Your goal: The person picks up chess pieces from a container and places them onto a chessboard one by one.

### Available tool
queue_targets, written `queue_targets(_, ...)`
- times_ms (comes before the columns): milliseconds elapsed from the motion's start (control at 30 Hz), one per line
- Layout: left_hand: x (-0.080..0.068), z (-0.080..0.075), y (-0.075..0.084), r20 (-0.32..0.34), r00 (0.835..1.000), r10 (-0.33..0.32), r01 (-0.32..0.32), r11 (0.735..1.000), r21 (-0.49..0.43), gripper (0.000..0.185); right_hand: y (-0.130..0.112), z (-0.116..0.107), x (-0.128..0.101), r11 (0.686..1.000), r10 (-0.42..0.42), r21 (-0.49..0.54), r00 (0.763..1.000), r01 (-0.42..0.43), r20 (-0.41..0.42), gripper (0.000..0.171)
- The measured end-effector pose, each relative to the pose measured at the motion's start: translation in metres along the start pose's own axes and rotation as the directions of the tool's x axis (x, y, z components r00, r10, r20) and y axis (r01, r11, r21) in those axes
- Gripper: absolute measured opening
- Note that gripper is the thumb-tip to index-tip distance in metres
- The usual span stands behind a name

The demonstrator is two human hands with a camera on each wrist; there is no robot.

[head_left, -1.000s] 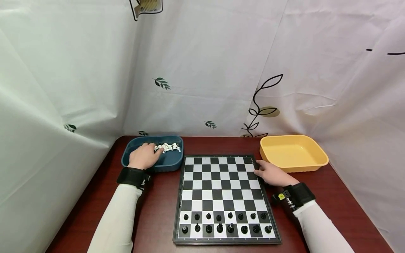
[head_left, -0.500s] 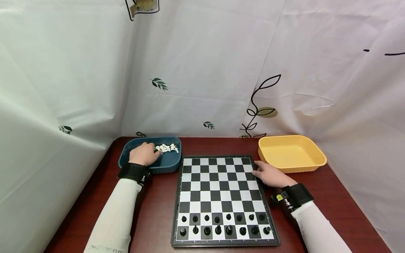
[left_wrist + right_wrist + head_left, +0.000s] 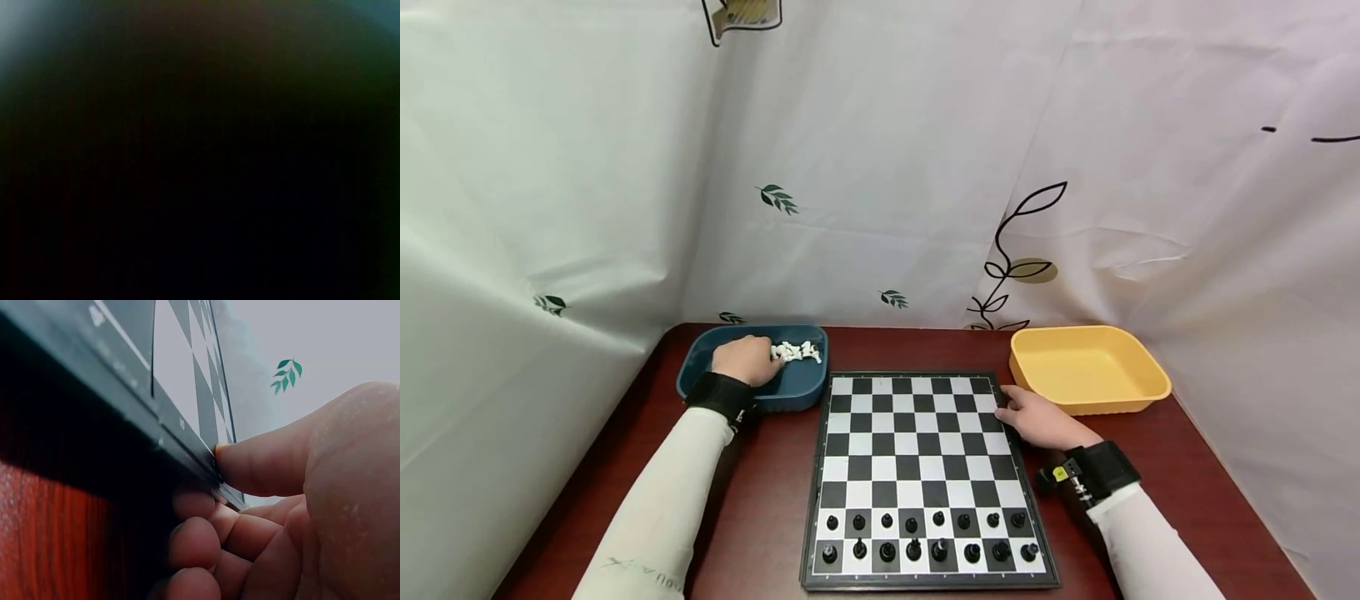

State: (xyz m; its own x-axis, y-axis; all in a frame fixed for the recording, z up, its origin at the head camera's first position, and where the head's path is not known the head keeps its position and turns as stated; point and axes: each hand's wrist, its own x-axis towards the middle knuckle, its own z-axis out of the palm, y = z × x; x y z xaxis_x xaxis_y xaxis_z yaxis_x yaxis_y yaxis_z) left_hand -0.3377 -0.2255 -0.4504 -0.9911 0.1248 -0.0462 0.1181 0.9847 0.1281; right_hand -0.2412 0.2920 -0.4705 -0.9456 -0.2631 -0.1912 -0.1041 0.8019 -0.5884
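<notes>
In the head view, my left hand [image 3: 745, 360] reaches down into a blue tray [image 3: 793, 396] at the back left, beside a cluster of white chess pieces [image 3: 797, 352]. Its fingertips are hidden, and the left wrist view is almost black. A black-and-white chessboard [image 3: 917, 446] lies flat in the middle, with two rows of black chess pieces [image 3: 913, 548] standing along its near side. My right hand [image 3: 1037, 417] grips the board's right edge near the far corner. Its thumb [image 3: 262, 459] lies on top of the frame, with the other fingers [image 3: 195, 540] curled along the side and underneath.
At the back right stands a yellow tray [image 3: 1090, 371], just beyond my right hand. A pale patterned cloth [image 3: 865, 167] hangs behind the dark red table [image 3: 760, 500] and along both its sides.
My left hand has shifted slightly to the right inside the blue tray, with its fingers less visible. My right hand stays at the board's edge. The head view has moved a little.
</notes>
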Motion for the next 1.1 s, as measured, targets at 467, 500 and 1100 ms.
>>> queue_targets(467,0.025,0.022,-0.02,0.016,1.0,0.021,-0.02,0.997,-0.068,0.027,0.001,-0.002,0.001,1.0,0.016,0.0,1.0,-0.016,-0.008,0.068)
queue_targets(500,0.024,0.02,-0.018,0.032,0.999,0.011,-0.009,0.997,-0.076,0.028,0.001,-0.002,0.001,1.0,0.022,0.0,1.0,-0.022,-0.01,0.068)
queue_targets(1100,-0.002,0.005,0.0,-0.051,0.998,0.031,-0.035,0.997,-0.072,0.018,0.007,0.001,0.003,1.0,-0.01,0.002,1.0,0.01,-0.009,0.07)
